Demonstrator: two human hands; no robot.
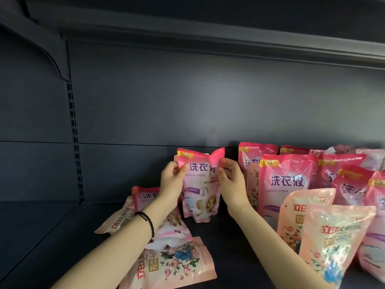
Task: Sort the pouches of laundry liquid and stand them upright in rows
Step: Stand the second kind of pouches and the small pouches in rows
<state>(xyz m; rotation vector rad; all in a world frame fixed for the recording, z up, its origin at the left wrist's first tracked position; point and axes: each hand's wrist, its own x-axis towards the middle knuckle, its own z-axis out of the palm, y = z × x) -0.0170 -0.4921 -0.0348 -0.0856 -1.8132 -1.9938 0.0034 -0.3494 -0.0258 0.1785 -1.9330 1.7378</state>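
Currently held: a pink pouch (200,184) with purple lettering, upright, its base down on the shelf deck (52,236), gripped near the top by both hands.
Left hand (173,180): fingers curled round the pouch's upper left edge, thumb on the front; a dark cord bracelet (148,222) circles the wrist.
Right hand (229,180): pinches the upper right edge, thumb in front, fingers behind.
To the right: matching pink pouches (286,184) stand upright in ranks, the nearest just beside the right hand.
Front right: two peach floral pouches (333,236) stand, leaning a little, in front of the pink ones.
To the left: a loose heap lies flat, with a large floral pouch (173,261) nearest the camera, a tilted pink one (145,197) behind the left wrist, and a peach one (116,220) at the far edge.
Behind: a dark grey back panel (187,101).
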